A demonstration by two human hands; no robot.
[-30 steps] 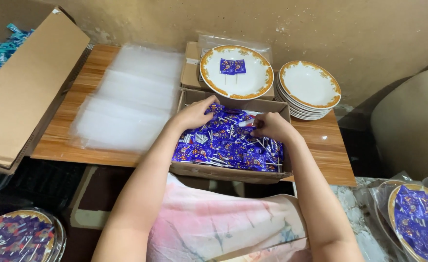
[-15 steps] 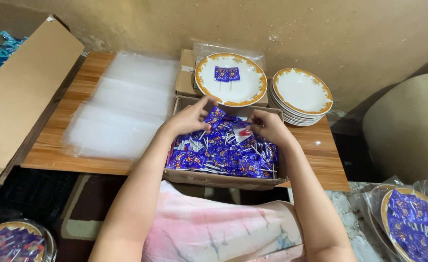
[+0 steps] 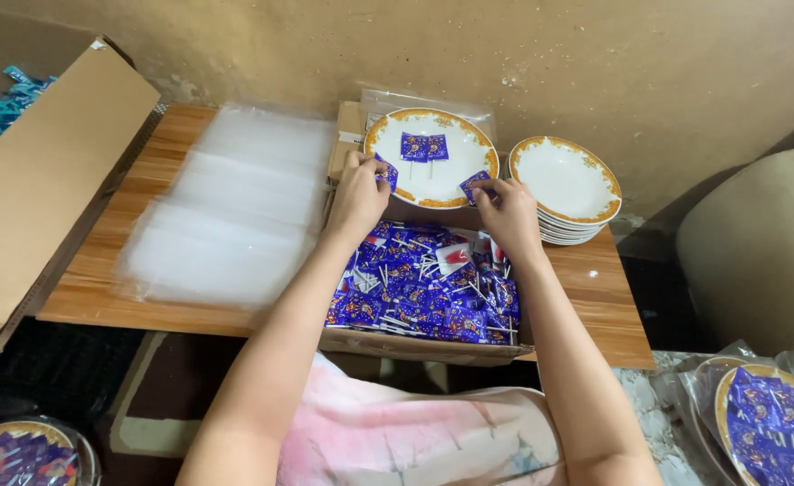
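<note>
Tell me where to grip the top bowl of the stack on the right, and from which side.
Grip the top bowl by its gold-patterned rim at the near right edge, coming from the front right. The rim flares out above the stack, leaving a lip to pinch, and that side is free; the left side sits close to the plate holding lollipops.

soft, even indoor light is falling from above, leaving the wall warm and the tabletop evenly lit. faint glare is showing on the clear plastic bags. lower corners are darkening; edges are bending slightly outward.
</note>
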